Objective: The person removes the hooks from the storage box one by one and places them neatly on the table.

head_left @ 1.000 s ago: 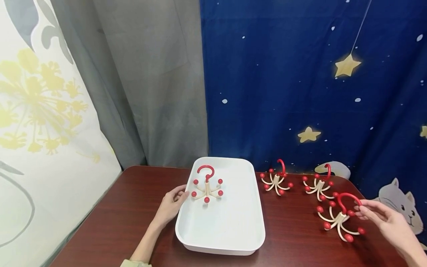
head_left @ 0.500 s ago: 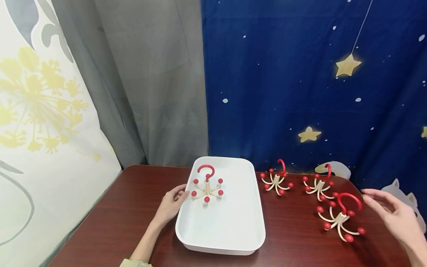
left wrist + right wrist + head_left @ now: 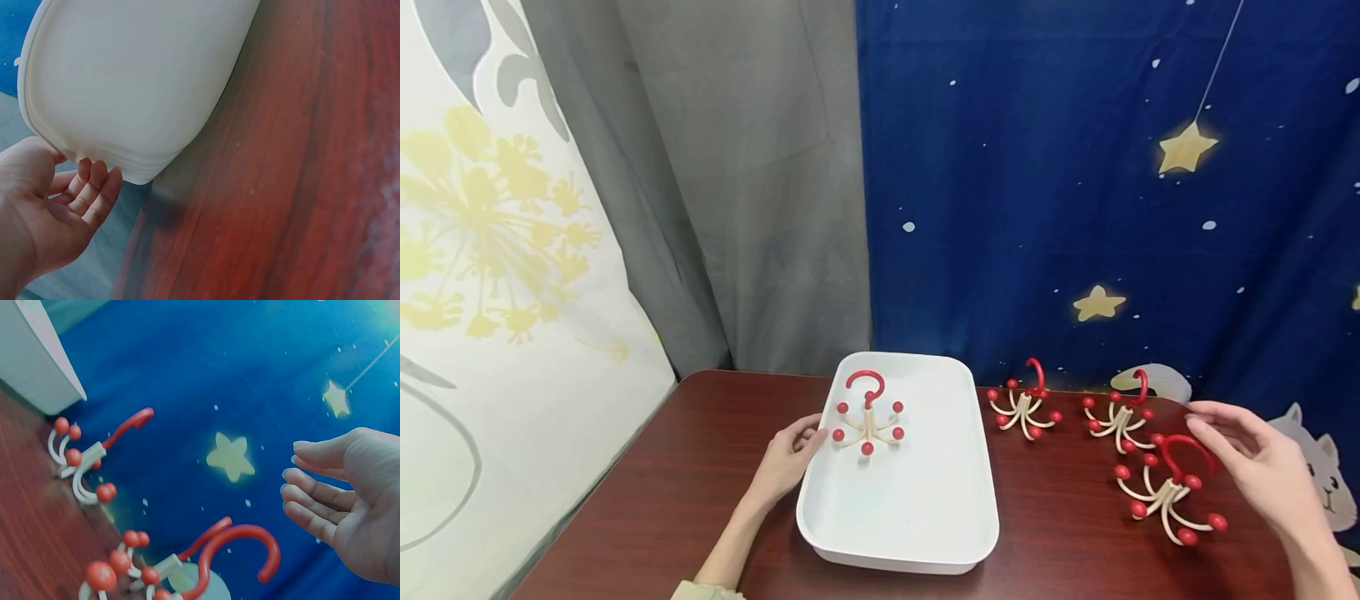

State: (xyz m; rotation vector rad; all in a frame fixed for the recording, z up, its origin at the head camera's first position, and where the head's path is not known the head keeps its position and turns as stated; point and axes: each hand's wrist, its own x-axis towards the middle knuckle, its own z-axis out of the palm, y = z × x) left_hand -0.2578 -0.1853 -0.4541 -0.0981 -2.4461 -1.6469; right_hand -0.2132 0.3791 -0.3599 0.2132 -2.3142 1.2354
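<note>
Starry blue cloth (image 3: 1000, 167) hangs behind the brown table (image 3: 700, 450). The closest red-hooked hanger (image 3: 1167, 493) stands on it, hook up, just left of the right hand (image 3: 1262, 467), whose loose fingers hold nothing. Farther away, the left hand (image 3: 785, 463) grips the side of the white tray (image 3: 910, 508).

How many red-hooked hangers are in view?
4: one hanger in the white tray, and three on the table right of it: the back-left one beside the tray, the back-right one, and the nearest one. None looks hidden.

A gap separates tray (image 3: 917, 500) and nearest hook rack (image 3: 1169, 492); another rack (image 3: 1024, 406) stands at its far end.
</note>
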